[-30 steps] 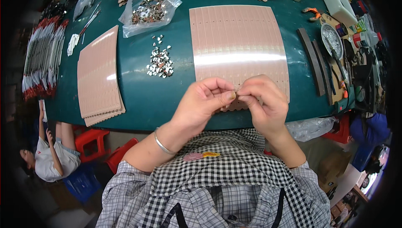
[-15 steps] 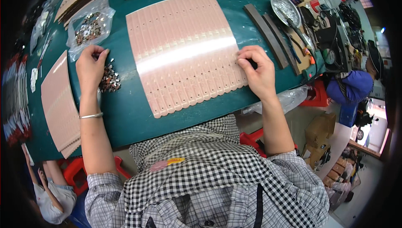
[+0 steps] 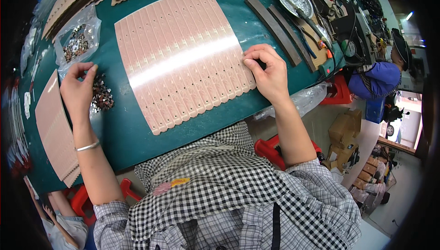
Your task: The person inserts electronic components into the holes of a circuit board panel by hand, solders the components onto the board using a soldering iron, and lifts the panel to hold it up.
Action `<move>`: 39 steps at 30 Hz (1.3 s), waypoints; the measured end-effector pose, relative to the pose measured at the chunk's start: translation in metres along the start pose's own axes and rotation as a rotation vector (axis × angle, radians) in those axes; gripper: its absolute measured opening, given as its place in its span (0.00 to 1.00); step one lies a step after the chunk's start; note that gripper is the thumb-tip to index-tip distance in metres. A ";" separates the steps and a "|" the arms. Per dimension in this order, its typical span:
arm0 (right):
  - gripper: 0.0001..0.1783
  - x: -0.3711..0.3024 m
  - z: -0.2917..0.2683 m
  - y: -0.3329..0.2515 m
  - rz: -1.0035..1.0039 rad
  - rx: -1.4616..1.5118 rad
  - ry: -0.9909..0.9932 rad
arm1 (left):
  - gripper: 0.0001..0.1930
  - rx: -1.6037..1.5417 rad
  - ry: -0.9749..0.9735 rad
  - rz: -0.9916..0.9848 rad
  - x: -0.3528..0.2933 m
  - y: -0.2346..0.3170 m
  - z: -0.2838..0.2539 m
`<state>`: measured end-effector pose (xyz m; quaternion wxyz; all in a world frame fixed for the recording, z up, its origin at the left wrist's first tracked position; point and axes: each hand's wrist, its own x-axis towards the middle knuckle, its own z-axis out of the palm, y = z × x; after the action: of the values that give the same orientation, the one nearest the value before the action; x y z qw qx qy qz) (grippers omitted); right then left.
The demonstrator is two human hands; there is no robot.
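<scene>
left hand (image 3: 78, 91) fingertips pinched together over the pile of small metal clips (image 3: 101, 99), left of centre; can't tell if one is in the grip. right hand (image 3: 269, 73) curled, fingers pressing the right edge of the pink perforated strip sheet (image 3: 181, 59), mid-frame on the green bench (image 3: 123, 133). bag of clips (image 3: 77, 42) upper left, dark strips (image 3: 275, 27) upper right.
</scene>
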<state>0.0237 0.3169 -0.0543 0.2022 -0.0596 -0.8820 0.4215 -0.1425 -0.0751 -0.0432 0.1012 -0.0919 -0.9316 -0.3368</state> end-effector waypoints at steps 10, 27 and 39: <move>0.04 -0.001 0.000 0.003 -0.030 -0.030 0.004 | 0.10 -0.439 -0.019 -0.156 -0.035 0.027 -0.017; 0.05 -0.001 0.007 -0.004 -0.252 -0.247 0.050 | 0.09 -0.702 -0.247 -0.132 -0.076 0.077 -0.004; 0.10 -0.010 0.023 -0.097 -0.238 0.263 -0.194 | 0.14 -1.319 -0.530 -0.460 -0.110 0.131 0.027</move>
<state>0.0298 0.2354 0.0040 0.1706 0.1130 -0.8355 0.5100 -0.0090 0.0306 -0.0111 -0.2758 -0.0144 -0.5250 -0.8050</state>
